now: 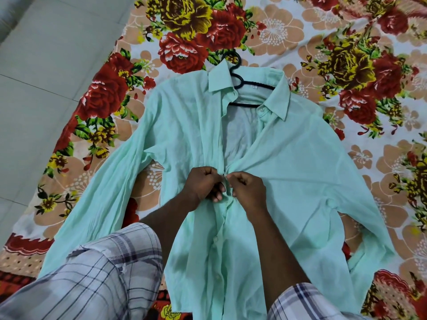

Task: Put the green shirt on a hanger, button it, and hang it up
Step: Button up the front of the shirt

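Head view. The green shirt (184, 125) lies front-up and spread flat on a floral bedsheet (277, 28), with its collar away from the person. A black hanger (258, 85) sits inside the collar, and its hook rests on the sheet just above. The shirt's shoulders cover the hanger's arms.

The left hand (203, 183) and right hand (248, 188) meet at mid-chest on the front opening, knuckles almost touching. Each hand has its fingers curled tight, with thumb and forefinger pinching one front edge of the shirt. The fingers hide whatever lies between them.

Below the hands the front edges lie closed, with two buttons (216, 239) visible. Above the hands the front gapes open up to the collar, showing the inside of the back. The shirt's own sleeves spread out to either side, and the one at the right is folded back near its cuff.

Plaid sleeves (104, 262) end above the person's bare forearms. A pale tiled floor (46, 65) borders the sheet at the left.
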